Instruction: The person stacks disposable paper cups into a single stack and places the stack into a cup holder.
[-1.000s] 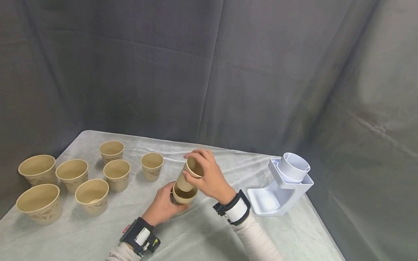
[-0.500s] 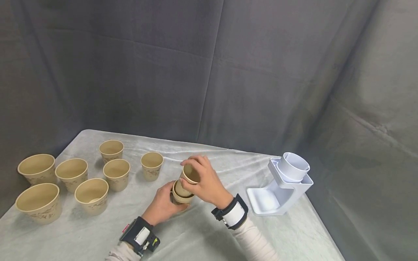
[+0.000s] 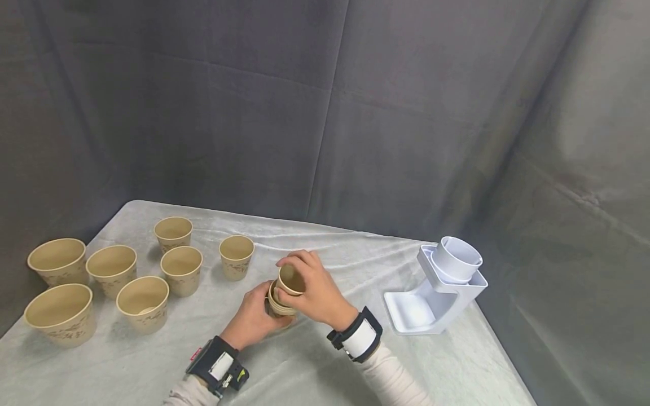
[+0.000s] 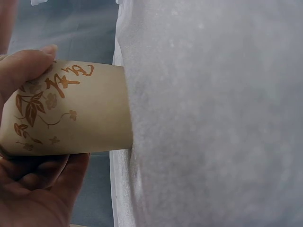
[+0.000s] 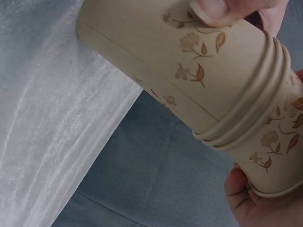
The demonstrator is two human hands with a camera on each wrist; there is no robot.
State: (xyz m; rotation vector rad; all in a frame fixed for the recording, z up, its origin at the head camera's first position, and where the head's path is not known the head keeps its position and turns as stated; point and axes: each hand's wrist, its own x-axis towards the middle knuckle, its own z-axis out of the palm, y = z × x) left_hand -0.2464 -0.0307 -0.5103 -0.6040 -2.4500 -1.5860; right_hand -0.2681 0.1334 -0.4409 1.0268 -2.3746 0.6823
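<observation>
So, way out left of the hands we've got a rear big cup point(image 3: 66, 276) and a front big cup point(image 3: 71, 330), all tan with a floral print. Next in toward the hands we see a rear medium cup point(image 3: 118, 286) and a front medium cup point(image 3: 148, 321), then a far small cup point(image 3: 174, 243) and a near small cup point(image 3: 184, 283). A lone cup point(image 3: 236, 269) stands just beyond the left hand point(image 3: 254, 318). We see that hand wrapped round a cup stack point(image 3: 280, 309), thumb one side, fingers the other, its base on the desk point(image 3: 122, 372). Right beside it, the right hand point(image 3: 319, 294) grips a tilted cup point(image 3: 291, 280), lower end inside the stack's mouth. Well off to the right of both hands we've got a white stand point(image 3: 452, 307) with a white ring point(image 3: 454, 262) on top.
</observation>
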